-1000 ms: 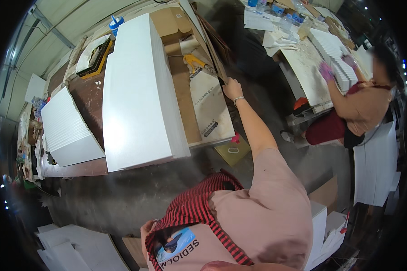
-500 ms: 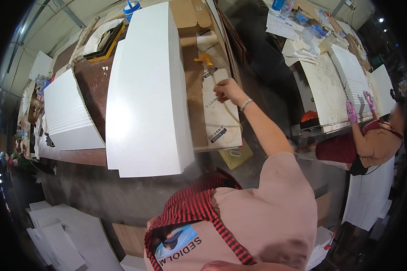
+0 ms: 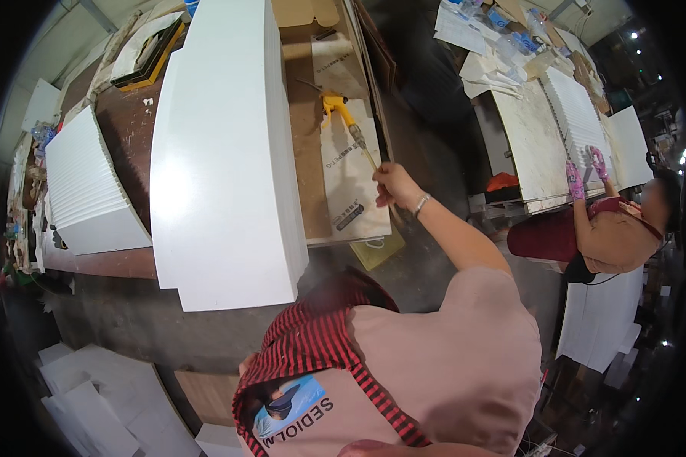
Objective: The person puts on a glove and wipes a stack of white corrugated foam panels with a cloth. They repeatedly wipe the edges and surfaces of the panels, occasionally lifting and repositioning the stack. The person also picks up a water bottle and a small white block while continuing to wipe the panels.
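Observation:
My right hand (image 3: 398, 185) is closed around the thin yellowish hose (image 3: 370, 157) of an air blow gun. The yellow air gun (image 3: 338, 107) hangs on the end of that hose over the table's right part, its thin nozzle pointing to the far left. Just left of it stands a tall stack of white panels (image 3: 213, 152), its layered edges facing the gun. Beneath the gun are a brown cardboard surface and a pale printed sheet (image 3: 348, 171). My left hand is out of sight.
More white panels (image 3: 91, 190) lean in a row at left. Beyond them is a black and yellow box (image 3: 149, 57). At right, a co-worker in pink gloves (image 3: 575, 180) handles another white panel stack (image 3: 575, 114) on a separate table. White boards (image 3: 122, 396) lie low at left.
My right hand has drawn the hose toward me, and the air gun has come nearer with it, its nozzle now showing. The view has shifted slightly, and the co-worker's hands have moved a little.

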`<state>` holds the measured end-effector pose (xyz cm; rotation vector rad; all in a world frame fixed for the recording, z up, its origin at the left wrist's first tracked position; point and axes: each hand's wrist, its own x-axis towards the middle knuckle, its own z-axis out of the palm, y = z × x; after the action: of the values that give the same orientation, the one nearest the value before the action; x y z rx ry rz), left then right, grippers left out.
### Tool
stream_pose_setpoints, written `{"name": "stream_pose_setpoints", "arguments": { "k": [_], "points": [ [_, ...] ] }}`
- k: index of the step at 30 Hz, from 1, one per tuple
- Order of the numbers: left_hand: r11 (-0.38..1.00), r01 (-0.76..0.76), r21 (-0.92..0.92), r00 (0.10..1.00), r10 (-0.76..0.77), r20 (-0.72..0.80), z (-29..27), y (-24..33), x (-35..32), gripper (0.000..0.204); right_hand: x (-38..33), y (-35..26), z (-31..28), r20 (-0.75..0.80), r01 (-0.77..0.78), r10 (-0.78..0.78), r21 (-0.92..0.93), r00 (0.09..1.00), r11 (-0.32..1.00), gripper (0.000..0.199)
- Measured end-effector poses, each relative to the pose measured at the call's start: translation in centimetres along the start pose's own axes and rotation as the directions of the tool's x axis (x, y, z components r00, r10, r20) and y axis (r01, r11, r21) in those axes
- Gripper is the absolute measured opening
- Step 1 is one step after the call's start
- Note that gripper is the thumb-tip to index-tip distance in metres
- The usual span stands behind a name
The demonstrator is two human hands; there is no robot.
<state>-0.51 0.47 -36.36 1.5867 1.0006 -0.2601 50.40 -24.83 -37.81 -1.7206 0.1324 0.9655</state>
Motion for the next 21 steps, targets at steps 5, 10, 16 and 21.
{"name": "stream_pose_setpoints", "arguments": {
  "k": [5,10,16,21],
  "points": [
    [0.999,-0.017,0.029,0.999,0.016,0.039,0.2,1.4,0.9,0.027,-2.6,-0.2,1.5,0.101,-0.123,0.097,0.296,0.99,0.947,0.009],
    [0.997,-0.041,0.066,0.998,0.038,0.054,0.5,2.0,1.1,0.028,3.3,-2.4,2.8,-0.009,0.129,-0.13,0.199,0.992,0.971,0.01],
    [0.997,0.078,0.01,0.996,-0.077,-0.041,1.7,-0.9,1.1,0.03,15.8,-1.8,2.5,0.238,0.284,-0.507,-0.959,0.829,0.014,0.017],
    [0.968,-0.015,0.249,0.987,0.054,-0.15,2.6,-3.7,-0.7,0.038,18.0,-0.6,3.2,0.107,0.557,-0.652,-0.634,0.751,0.537,0.032]
  ]
}}
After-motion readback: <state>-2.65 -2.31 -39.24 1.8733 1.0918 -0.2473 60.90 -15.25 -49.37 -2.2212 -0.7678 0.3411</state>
